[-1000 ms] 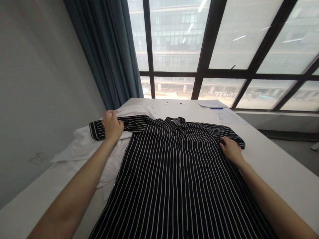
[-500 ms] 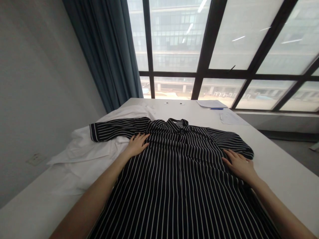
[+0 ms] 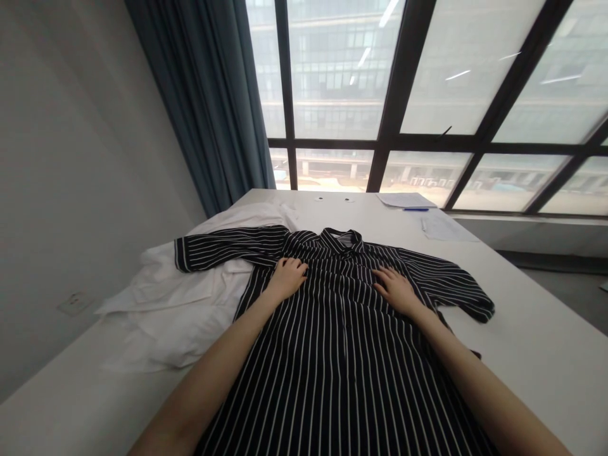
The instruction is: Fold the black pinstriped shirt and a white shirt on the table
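A black shirt with white stripes (image 3: 327,354) lies spread out, front side up, with its collar (image 3: 342,239) at the far end and both short sleeves out to the sides. My left hand (image 3: 288,277) rests on the left part of the chest, fingers lightly bent and apart. On the right part of the chest lies my right hand (image 3: 396,288), palm down with fingers spread. Neither hand visibly grips the cloth. The shirt's lower end runs out of the bottom of the view.
White cloth (image 3: 190,297) lies crumpled under and beside the left sleeve on the white table (image 3: 532,335). Papers (image 3: 403,199) and a blue pen (image 3: 416,209) are at the far right. Behind the table are a blue curtain (image 3: 213,101) and windows; a wall (image 3: 71,158) borders the left.
Both hands have moved inward across the shirt's chest, closer to each other. The right sleeve now lies straighter and reaches further out to the right.
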The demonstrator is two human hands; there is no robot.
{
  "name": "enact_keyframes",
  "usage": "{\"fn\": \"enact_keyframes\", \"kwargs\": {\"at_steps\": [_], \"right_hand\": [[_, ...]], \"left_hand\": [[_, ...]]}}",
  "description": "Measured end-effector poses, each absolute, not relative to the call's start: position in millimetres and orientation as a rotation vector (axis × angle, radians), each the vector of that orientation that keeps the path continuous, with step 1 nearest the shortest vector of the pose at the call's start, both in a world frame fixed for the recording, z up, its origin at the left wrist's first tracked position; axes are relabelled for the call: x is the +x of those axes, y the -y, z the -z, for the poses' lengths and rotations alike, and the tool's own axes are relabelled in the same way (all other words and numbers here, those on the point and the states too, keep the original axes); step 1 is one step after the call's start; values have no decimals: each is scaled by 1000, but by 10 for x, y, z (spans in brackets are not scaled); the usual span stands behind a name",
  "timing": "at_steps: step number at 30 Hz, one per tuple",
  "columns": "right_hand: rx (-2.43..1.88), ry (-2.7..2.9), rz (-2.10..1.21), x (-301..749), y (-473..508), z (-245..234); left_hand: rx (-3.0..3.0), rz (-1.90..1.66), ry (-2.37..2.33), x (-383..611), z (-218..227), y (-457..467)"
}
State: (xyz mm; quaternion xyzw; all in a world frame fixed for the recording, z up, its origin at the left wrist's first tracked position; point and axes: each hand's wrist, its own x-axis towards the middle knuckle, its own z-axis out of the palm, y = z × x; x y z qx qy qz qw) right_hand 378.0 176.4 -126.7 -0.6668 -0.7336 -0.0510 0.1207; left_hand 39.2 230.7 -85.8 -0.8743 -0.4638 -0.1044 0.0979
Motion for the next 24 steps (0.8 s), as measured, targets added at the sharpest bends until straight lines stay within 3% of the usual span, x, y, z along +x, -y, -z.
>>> {"fn": "enact_keyframes", "kwargs": {"at_steps": [9, 17, 20, 24], "right_hand": [[-1858, 2246, 101, 3902, -1234, 1461], [-1904, 2335, -211, 3854, -913, 825], [-1970, 2181, -271, 3736, -1214, 636], [-1971, 1948, -214, 3450, -1763, 721]], "left_hand": [[-2649, 266, 1208, 251, 725, -1805], [-2744, -128, 1404, 285, 379, -1289], [-2699, 83, 1571, 509, 220, -1484], [-2610, 528, 1762, 966, 273, -1895]]}}
